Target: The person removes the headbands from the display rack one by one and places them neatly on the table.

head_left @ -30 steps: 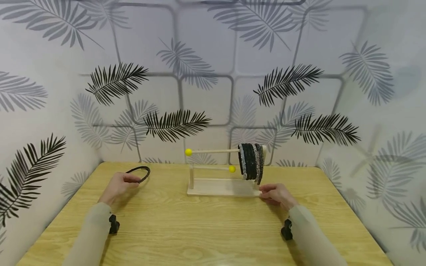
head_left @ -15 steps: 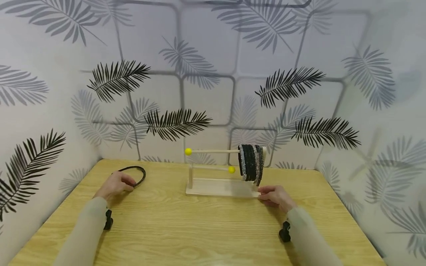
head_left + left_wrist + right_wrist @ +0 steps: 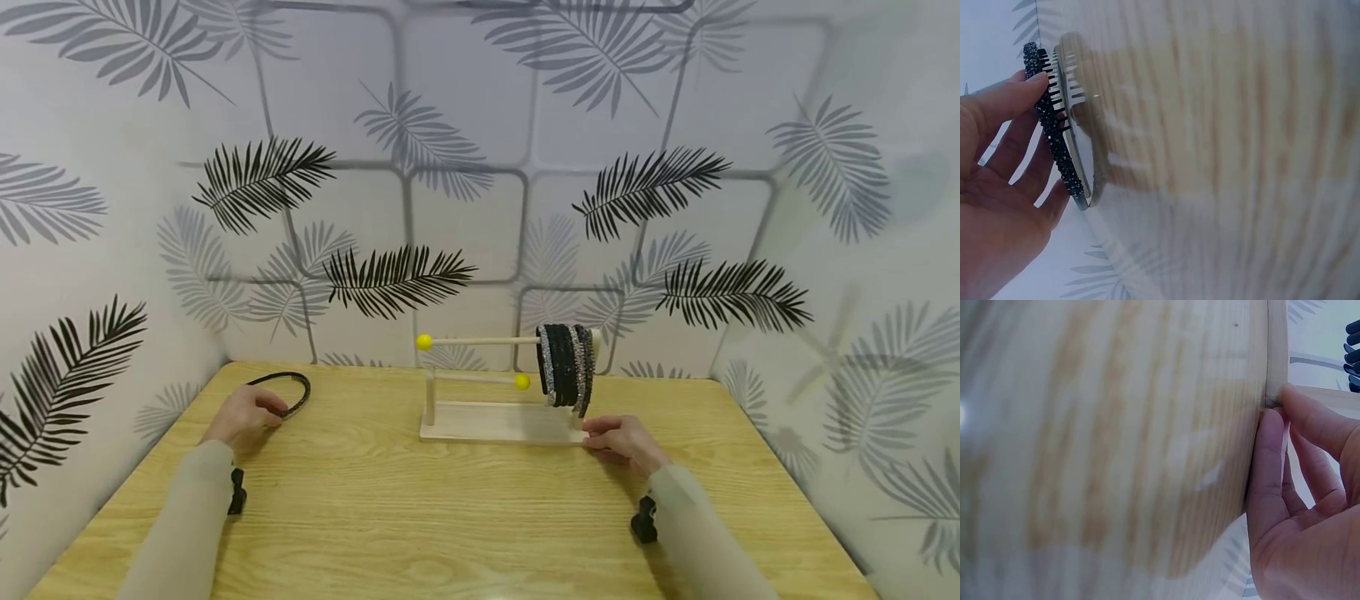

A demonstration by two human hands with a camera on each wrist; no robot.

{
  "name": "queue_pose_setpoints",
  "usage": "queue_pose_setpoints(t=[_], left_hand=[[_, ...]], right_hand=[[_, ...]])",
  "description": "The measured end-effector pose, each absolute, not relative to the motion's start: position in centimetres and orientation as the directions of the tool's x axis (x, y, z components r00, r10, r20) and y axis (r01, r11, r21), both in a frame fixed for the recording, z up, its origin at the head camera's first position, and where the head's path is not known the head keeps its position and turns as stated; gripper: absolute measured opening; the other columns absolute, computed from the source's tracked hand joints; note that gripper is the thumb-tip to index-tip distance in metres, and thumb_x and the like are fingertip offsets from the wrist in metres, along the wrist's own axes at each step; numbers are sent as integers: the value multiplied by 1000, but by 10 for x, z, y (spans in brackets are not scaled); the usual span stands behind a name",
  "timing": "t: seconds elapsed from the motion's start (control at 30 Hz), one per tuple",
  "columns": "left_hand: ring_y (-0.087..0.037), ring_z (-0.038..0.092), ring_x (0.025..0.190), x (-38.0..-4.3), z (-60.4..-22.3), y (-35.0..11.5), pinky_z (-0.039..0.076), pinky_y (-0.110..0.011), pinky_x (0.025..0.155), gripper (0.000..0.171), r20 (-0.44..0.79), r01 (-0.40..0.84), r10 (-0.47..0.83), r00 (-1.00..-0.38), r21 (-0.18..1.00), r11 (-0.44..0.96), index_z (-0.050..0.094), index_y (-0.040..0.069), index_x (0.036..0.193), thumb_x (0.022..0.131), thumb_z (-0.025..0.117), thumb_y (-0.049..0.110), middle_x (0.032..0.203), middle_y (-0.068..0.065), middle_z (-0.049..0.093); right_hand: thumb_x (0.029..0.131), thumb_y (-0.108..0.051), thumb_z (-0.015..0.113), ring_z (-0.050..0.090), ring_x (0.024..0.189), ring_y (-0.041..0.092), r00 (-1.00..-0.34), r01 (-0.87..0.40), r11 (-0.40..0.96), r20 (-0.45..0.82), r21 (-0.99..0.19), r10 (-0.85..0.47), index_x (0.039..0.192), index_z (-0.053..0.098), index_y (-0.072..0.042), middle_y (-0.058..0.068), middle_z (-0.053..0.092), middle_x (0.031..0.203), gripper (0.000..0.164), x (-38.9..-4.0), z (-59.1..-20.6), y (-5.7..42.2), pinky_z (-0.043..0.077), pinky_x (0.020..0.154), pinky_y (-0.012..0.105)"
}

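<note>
A black headband (image 3: 307, 390) with sparkly stones and inner comb teeth is at the table's far left, at or very near the tabletop. My left hand (image 3: 242, 414) pinches one side of it; in the left wrist view the thumb lies on the stones of the headband (image 3: 1059, 153). Center right stands a pale wooden headband stand (image 3: 491, 427) with two rods tipped by yellow balls. My right hand (image 3: 626, 442) pinches the right front corner of its base; the right wrist view shows the thumb on top of the base (image 3: 1277, 347). Several headbands (image 3: 562, 367) hang on the upper rod's right end.
The wood-grain table (image 3: 427, 517) reaches back to a wall (image 3: 465, 208) with a leaf pattern. A yellow ball (image 3: 424, 342) ends the upper rod at left, and another yellow ball (image 3: 522, 382) ends the lower rod at right.
My left hand has moved left with the headband and lowered it toward the tabletop. The right hand and the stand have stayed in place.
</note>
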State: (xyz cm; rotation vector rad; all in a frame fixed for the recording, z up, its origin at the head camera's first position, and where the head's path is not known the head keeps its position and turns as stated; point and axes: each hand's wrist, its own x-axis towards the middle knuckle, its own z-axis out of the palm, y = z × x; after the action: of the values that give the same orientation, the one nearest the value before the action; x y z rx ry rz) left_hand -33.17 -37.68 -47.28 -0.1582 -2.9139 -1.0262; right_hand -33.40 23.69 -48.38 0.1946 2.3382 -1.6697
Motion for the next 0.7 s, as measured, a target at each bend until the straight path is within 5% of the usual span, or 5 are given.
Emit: queue_pose_setpoints(t=[0.7], left_hand=[[-49,52,112,-325,-475,-399,43,-60,94,25,51,-42,-103,-993,674,737,69,-8,109,85,66,2,120,-33,60]], right_hand=[[88,0,70,66,78,8,-958,256,357,-284,-898,-27,126,63,3,5,71,98,39,-335,-484,237,58,72,27]])
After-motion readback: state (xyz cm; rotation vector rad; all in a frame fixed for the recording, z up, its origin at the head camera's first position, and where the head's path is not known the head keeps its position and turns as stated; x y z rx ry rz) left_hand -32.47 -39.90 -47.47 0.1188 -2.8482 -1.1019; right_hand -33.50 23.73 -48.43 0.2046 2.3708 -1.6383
